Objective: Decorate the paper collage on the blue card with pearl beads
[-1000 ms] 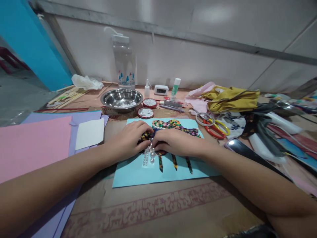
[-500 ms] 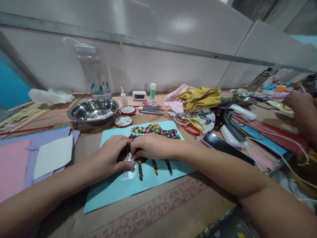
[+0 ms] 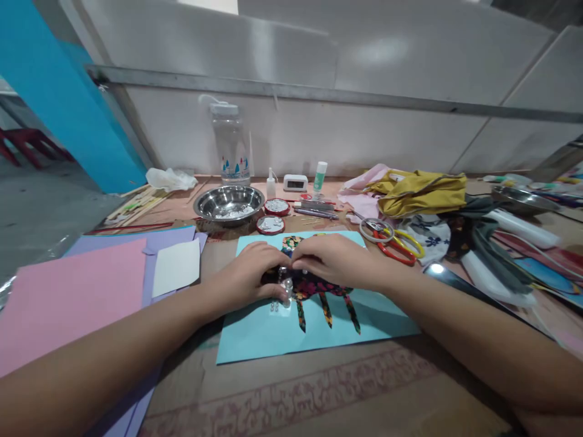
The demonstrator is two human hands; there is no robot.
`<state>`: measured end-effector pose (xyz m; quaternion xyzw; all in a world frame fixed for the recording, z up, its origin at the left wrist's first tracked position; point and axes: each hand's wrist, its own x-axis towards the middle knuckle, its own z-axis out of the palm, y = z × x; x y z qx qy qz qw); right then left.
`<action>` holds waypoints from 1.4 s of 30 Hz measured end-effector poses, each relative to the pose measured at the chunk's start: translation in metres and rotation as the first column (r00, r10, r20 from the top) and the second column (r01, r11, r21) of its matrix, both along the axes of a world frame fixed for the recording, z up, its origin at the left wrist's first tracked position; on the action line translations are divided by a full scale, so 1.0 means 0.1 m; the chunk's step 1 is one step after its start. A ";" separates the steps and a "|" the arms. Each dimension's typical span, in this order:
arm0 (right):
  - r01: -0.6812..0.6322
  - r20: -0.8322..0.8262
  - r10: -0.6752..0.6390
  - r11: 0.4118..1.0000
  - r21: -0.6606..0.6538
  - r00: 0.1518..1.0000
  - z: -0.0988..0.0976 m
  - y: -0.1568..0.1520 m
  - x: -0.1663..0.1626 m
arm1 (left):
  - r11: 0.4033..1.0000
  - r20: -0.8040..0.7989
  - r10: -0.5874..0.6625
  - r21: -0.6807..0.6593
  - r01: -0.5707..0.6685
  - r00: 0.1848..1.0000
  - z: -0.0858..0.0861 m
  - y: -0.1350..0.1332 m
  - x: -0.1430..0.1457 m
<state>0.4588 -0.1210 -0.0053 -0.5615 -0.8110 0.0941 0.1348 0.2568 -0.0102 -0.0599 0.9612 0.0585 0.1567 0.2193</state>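
On a light blue sheet of paper [image 3: 259, 340] is a dark floral fabric cutout [image 3: 319, 288] with several narrow pointed strips hanging below it. My left hand [image 3: 255, 273] holds a small clear sheet of pearl stickers [image 3: 279, 306] at the cutout's left side, thumb over the pearls. Just right of it, my right hand [image 3: 341, 258] bends over the cutout with its fingertips pinched together, close to my left fingertips. Whatever those right fingertips hold is too small or hidden to make out. Part of the cutout lies hidden under my right hand.
Behind the paper stand a steel bowl [image 3: 229, 206], two red-rimmed lids [image 3: 271, 225] with white pieces, a water bottle [image 3: 231, 145] and a glue stick [image 3: 320, 176]. Scissors [image 3: 394, 246], a phone [image 3: 460, 282] and cloths [image 3: 419, 191] lie right; pink paper [image 3: 86, 291] lies left.
The view has swung left, so things sit further right in it. My right fingertips have lifted off the pearl sheet to above the cutout. My left hand still holds the sheet.
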 end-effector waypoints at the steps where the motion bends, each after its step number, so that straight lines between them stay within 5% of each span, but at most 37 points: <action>1: 0.014 0.006 -0.014 1.000 0.025 1.000 0.02 0.01 0.03 | 1.000 0.010 -0.026 0.010 0.026 1.000 0.01 0.01 0.00; 5: 0.082 0.099 -0.087 0.995 0.048 0.991 0.12 0.14 0.09 | 0.997 0.031 -0.072 0.043 0.071 0.997 0.07 -0.03 0.02; 10: 0.158 0.272 -0.164 0.987 0.041 0.948 0.20 0.52 0.06 | 0.994 0.041 0.023 0.104 -0.027 0.999 0.11 -0.11 0.02; 19: 0.103 0.181 -0.117 0.991 0.085 0.977 -0.11 1.18 -0.11 | 0.988 0.099 0.058 0.138 -0.072 0.993 0.04 -0.07 0.04; 28: 0.180 0.054 -0.188 0.975 0.132 0.981 -0.33 1.25 -0.10 | 0.989 0.099 0.051 0.136 -0.064 0.994 0.01 -0.04 0.03; 37: 0.221 -0.075 -0.211 0.962 0.162 0.975 -0.20 1.27 0.15 | 0.988 0.074 0.076 0.128 -0.085 0.994 0.01 -0.03 0.02; 42: 0.241 -0.013 -0.241 0.963 0.121 0.970 -0.14 1.22 0.26 | 0.988 0.067 0.084 0.122 -0.092 0.994 0.03 -0.03 0.02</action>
